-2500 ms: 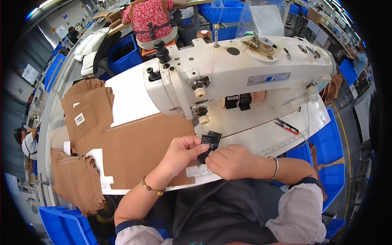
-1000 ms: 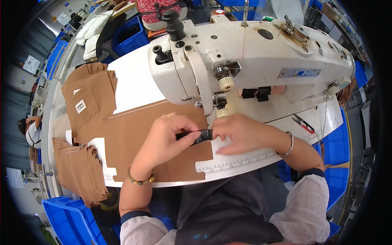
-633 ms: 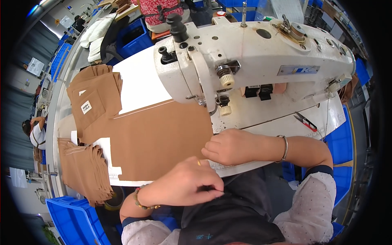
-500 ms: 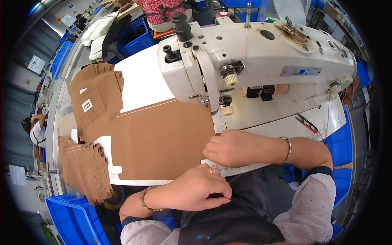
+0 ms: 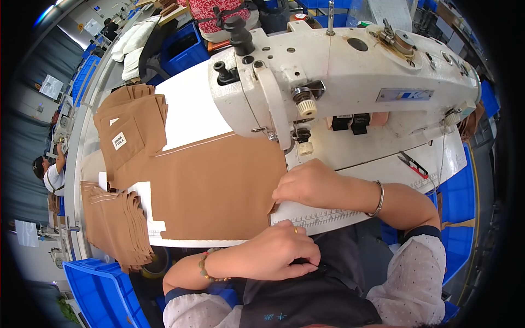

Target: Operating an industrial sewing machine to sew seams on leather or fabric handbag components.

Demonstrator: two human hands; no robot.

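A large brown fabric piece (image 5: 219,188) lies flat on the white table under the head of a white sewing machine (image 5: 350,76). My right hand (image 5: 309,183) rests on the fabric's right edge just in front of the needle (image 5: 302,146), fingers curled down on that edge. My left hand (image 5: 279,252) is down at my lap below the table's front edge, fingers curled in against my dark apron (image 5: 306,300). What it holds, if anything, is hidden.
Stacks of brown cut pieces lie at the left (image 5: 117,224) and far left (image 5: 131,123). Small snips (image 5: 413,164) lie on the table at right. Blue bins (image 5: 104,290) stand around the table. Another person (image 5: 49,175) sits at far left.
My left hand let go at the needle, where both hands held a small black piece, and dropped to my lap. My right hand stayed on the fabric edge.
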